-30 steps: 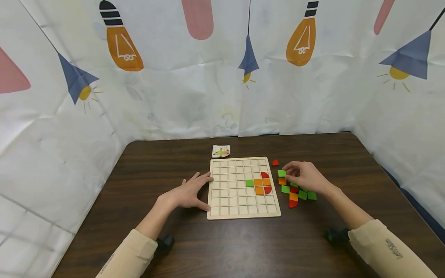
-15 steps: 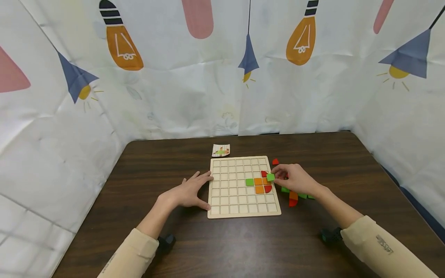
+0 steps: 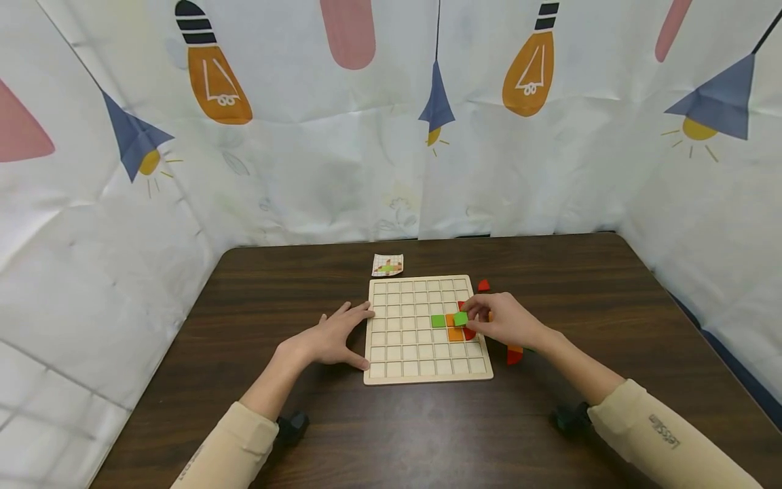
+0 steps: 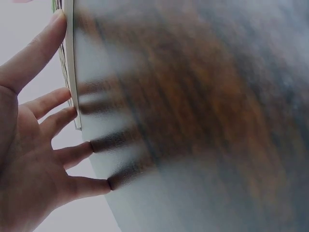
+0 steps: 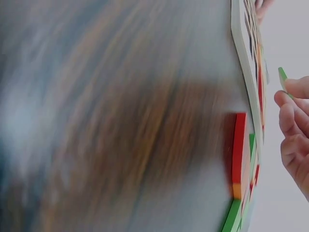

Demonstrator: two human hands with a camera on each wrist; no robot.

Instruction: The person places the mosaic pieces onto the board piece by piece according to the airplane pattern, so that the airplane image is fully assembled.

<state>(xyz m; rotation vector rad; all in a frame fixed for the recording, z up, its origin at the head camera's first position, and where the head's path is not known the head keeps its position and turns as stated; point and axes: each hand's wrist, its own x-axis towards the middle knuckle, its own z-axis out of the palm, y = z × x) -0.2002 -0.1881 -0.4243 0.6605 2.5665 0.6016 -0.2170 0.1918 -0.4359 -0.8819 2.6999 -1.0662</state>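
Observation:
A square wooden grid board [image 3: 403, 378] lies flat on the dark table. My left hand [image 3: 332, 337] is spread at its left edge, thumb and fingertips touching the rim; the left wrist view shows the straight fingers [image 4: 75, 155] there. Between thumb and fingertips my right hand [image 3: 507, 319] pinches a green square tile [image 3: 461, 319], held over the right part of the board. In the right wrist view this green tile [image 5: 282, 77] is raised above the board. Set in the grid are another green tile [image 3: 438, 321], orange tiles [image 3: 455, 334] and red rounded tiles [image 3: 469, 334], partly hidden by the right hand.
Right of the board lie loose tiles, among them a red rounded tile [image 3: 514, 356] and a red piece [image 3: 484, 285]; my right hand covers most of them. A small pattern card [image 3: 387, 265] lies behind the board. A patterned white curtain [image 3: 366, 170] hangs behind the table.
My right hand has lifted the green tile from the loose pieces and carried it left over the board. The left hand has stayed at the board's edge.

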